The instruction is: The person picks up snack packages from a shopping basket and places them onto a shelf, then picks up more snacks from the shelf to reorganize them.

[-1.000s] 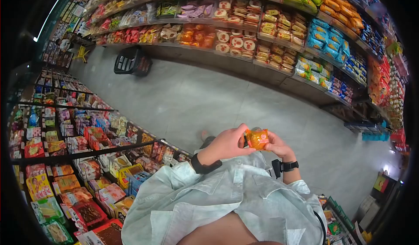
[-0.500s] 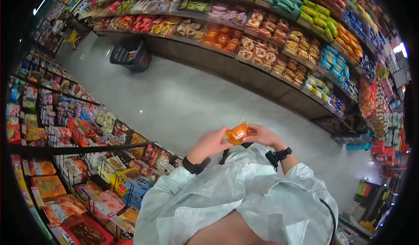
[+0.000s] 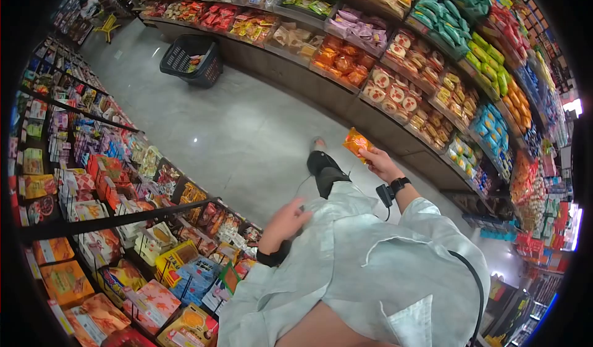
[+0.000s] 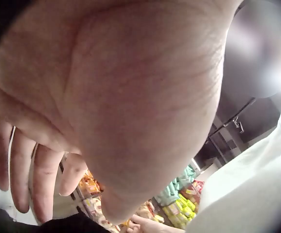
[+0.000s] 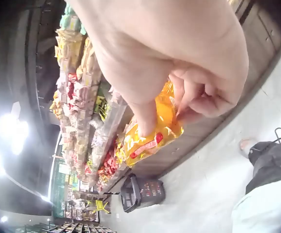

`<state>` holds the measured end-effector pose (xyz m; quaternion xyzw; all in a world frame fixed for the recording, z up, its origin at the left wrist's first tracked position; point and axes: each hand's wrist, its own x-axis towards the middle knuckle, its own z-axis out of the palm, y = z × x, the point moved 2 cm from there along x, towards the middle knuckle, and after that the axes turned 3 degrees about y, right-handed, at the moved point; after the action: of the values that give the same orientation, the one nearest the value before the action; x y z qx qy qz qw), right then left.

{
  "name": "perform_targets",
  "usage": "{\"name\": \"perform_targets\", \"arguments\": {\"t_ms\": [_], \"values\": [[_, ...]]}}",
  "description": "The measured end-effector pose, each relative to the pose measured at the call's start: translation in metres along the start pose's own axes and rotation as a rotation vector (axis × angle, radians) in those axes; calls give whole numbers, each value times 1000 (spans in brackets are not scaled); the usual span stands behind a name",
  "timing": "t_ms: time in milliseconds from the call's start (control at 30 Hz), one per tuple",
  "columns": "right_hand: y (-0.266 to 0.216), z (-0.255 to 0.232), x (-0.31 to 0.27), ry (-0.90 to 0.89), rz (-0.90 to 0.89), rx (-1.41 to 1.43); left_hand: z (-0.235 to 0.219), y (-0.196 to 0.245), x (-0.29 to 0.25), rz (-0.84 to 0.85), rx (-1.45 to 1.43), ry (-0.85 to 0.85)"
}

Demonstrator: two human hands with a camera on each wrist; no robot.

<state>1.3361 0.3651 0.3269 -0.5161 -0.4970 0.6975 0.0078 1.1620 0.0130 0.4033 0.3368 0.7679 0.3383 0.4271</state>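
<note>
Between the thumb and fingers of my right hand (image 3: 383, 163) is an orange wrapped snack packet (image 3: 356, 144), held out toward the shelves. The right wrist view shows the thumb laid along the shiny packet (image 5: 148, 145), with the other fingers curled behind it. My left hand (image 3: 285, 226) holds nothing and hangs near my shirt front, slightly blurred in the head view. In the left wrist view, the palm of the left hand (image 4: 121, 97) fills the picture, fingers loosely extended.
A tiered snack shelf (image 3: 296, 54) runs along the far side, with similar orange packets (image 3: 343, 60) in one bin. On the grey floor (image 3: 247, 118) stands a dark shopping basket (image 3: 207, 69) with a few items inside. Another rack of packaged foods (image 3: 123, 217) lines the left.
My left hand has let go of the packet and dropped back toward my body. The right hand has carried it forward and right, toward the shelves. A leg now shows stepping forward.
</note>
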Motion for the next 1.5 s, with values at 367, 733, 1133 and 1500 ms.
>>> {"name": "perform_targets", "arguments": {"t_ms": [367, 733, 1133, 1500], "values": [[-106, -52, 311, 435, -301, -113, -122, 32, 121, -313, 197, 279], [-169, -70, 394, 756, -245, -297, -169, 83, 242, -264, 199, 179], [-190, -50, 416, 611, -203, -1007, -228, 46, 275, -385, 93, 366], [-163, 44, 450, 92, 101, -720, -203, -299, 229, -778, 138, 54]]}}
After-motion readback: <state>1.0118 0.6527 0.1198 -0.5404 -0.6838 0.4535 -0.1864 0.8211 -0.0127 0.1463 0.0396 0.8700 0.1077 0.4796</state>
